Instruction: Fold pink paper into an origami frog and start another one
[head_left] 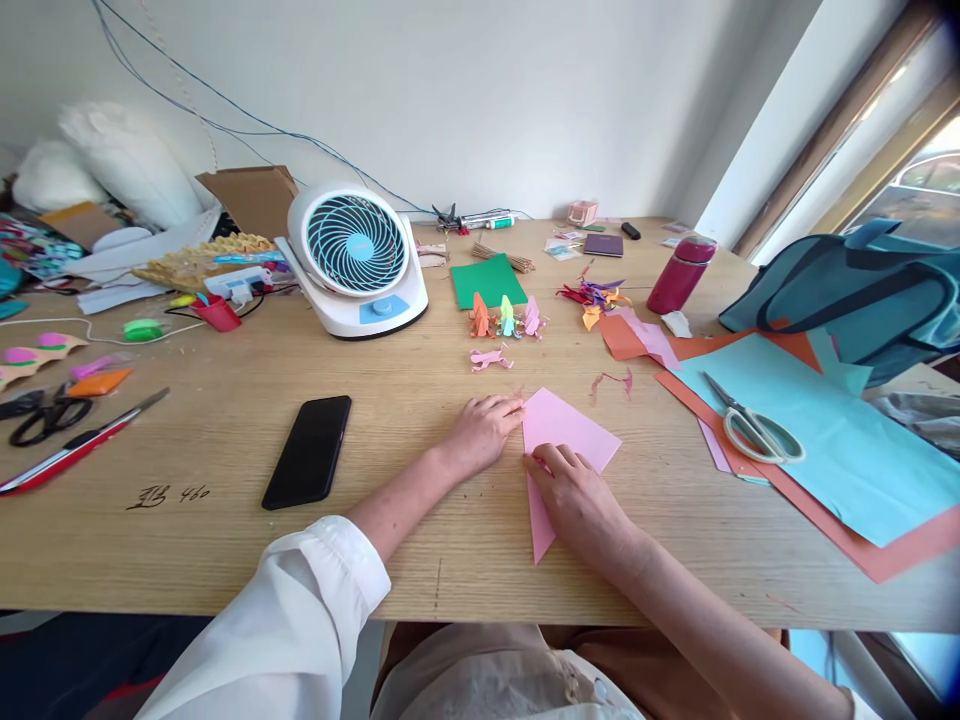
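A pink sheet of paper (570, 430), partly folded into a pointed shape, lies on the wooden table (420, 540) in front of me. My left hand (484, 430) rests at the sheet's upper left corner, fingers curled and pressing the paper's edge. My right hand (581, 500) lies on the sheet's left fold, fingertips pressed flat onto the paper. Neither hand lifts the paper. Beyond the sheet stand three small folded paper figures (506, 318) and a pink one (491, 358) lying flat.
A black phone (309, 450) lies to the left. A white desk fan (356, 255) stands behind it. Scissors (754, 425) rest on teal and orange sheets (840, 450) at right. A red bottle (679, 275), teal bag (862, 290), green paper (487, 280) and black scissors (45, 415) are around.
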